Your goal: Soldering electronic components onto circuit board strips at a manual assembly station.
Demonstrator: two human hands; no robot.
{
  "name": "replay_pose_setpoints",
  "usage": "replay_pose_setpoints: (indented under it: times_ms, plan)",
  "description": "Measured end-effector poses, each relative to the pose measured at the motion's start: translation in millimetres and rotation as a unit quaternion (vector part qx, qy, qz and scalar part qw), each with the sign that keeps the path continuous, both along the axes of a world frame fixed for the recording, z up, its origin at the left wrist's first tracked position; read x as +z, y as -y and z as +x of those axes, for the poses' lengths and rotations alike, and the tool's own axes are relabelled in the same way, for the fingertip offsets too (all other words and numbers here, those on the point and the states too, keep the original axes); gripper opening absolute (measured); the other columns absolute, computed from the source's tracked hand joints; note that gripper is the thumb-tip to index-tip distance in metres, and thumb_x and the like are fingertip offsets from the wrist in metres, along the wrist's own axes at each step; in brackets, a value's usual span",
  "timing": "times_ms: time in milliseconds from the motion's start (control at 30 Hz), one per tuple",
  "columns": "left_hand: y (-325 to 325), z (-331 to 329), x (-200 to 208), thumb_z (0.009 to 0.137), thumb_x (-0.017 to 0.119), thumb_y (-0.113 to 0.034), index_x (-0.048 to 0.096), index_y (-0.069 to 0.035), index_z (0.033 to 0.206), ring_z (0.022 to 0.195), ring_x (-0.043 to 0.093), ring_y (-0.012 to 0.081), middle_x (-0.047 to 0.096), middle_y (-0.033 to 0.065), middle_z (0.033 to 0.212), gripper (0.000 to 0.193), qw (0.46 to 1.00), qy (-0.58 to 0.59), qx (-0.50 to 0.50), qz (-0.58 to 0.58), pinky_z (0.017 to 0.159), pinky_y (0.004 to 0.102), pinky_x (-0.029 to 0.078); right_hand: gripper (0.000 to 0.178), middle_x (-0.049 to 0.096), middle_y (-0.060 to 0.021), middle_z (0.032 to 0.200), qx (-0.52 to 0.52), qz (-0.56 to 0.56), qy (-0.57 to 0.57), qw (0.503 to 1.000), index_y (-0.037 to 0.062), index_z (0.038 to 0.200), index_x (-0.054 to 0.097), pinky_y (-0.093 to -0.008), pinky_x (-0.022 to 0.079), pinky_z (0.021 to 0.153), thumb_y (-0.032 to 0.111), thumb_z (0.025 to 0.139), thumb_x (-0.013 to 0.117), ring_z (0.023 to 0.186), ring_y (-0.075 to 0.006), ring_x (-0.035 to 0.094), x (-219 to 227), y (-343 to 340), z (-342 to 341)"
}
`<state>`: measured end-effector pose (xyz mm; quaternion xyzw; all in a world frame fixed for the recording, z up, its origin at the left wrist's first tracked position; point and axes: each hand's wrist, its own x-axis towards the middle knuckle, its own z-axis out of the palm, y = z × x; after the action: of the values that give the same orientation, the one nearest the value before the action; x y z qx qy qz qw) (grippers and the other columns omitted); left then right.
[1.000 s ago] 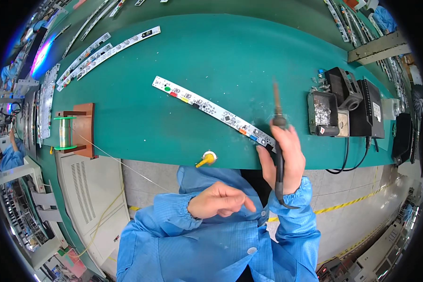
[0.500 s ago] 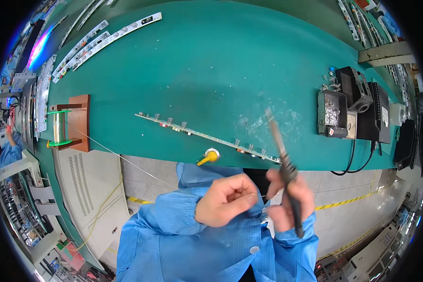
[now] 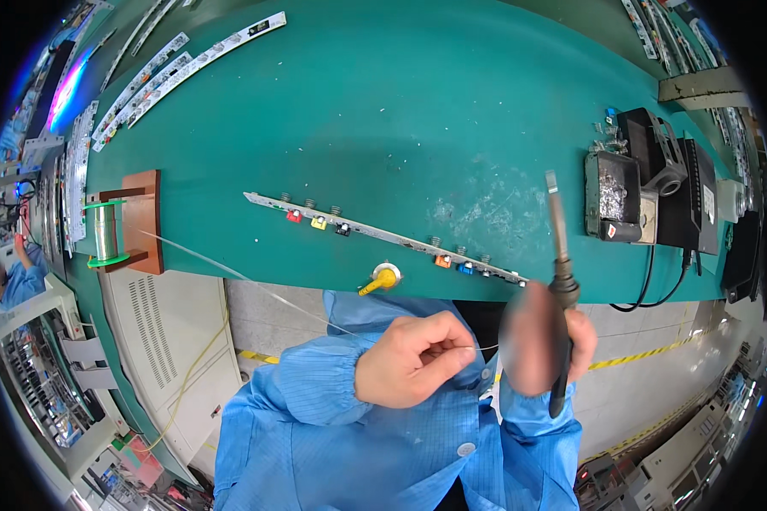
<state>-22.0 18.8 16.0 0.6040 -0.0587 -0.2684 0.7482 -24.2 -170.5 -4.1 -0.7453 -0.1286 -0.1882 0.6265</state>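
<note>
My left hand (image 3: 413,358) is closed, thumb against forefinger, pinching a thin solder wire (image 3: 264,288) whose short free end sticks out to the right. Behind that hand the wire runs back to a spool (image 3: 105,234) with green flanges at the left. A soldering iron (image 3: 559,234) stands nearly upright in my right hand (image 3: 541,345), which is smeared by motion; its pale tip points away from me over the mat. Beyond both hands lies a long narrow circuit board (image 3: 383,237), slanting, with springs and small red, yellow, black, orange and blue parts along it.
The spool sits in a brown wooden stand (image 3: 151,221). A yellow-handled fitting (image 3: 383,278) is at the table's near edge. A metal tray (image 3: 614,192) and black soldering station (image 3: 694,200) stand at the right. More board strips (image 3: 209,66) lie far left.
The soldering iron and my right hand have moved right, and the iron is more upright. The board has tipped, now showing its coloured parts. A wire end now shows beyond my left fingers.
</note>
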Motion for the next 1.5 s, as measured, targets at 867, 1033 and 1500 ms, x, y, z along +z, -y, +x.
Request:
replay_pose_setpoints:
  times_ms: [867,1033,1500]
  plan:
    - [3.5,41.0,-4.0,0.065,0.067,0.005,0.056,-0.001,0.071,0.061,0.062,0.0157,0.065,0.0202,0.102,0.014,0.886,0.366,0.173,0.226,0.047,0.0239,0.043,0.041,0.062,-0.0240,0.099,-0.011,-0.111,-0.002,0.994,0.0021,0.120,0.052,-0.0482,0.042,0.089,0.036,0.097,0.045,0.088,-0.0311,0.060,18.4,27.4,30.2]
    - [14.9,47.8,-8.6,0.057,0.065,0.004,0.051,-0.006,0.064,0.049,0.056,0.0154,0.068,0.0130,0.102,0.019,0.862,0.390,0.187,0.264,0.039,0.0277,0.037,0.030,0.056,-0.0076,0.063,0.017,-0.016,-0.060,0.998,0.0023,0.092,0.060,-0.0424,0.041,0.070,0.032,0.087,0.062,0.059,-0.0184,0.050,35.6,45.8,40.3]
    - [17.4,47.4,-10.5,0.057,0.064,0.004,0.049,-0.007,0.062,0.042,0.049,0.0131,0.068,0.0095,0.099,0.019,0.852,0.394,0.180,0.293,0.037,0.0283,0.030,0.019,0.057,-0.0068,0.061,0.088,0.040,-0.134,0.986,-0.0014,0.082,0.062,-0.0362,0.041,0.062,0.016,0.077,0.069,0.058,-0.0195,0.049,31.6,59.6,53.8]
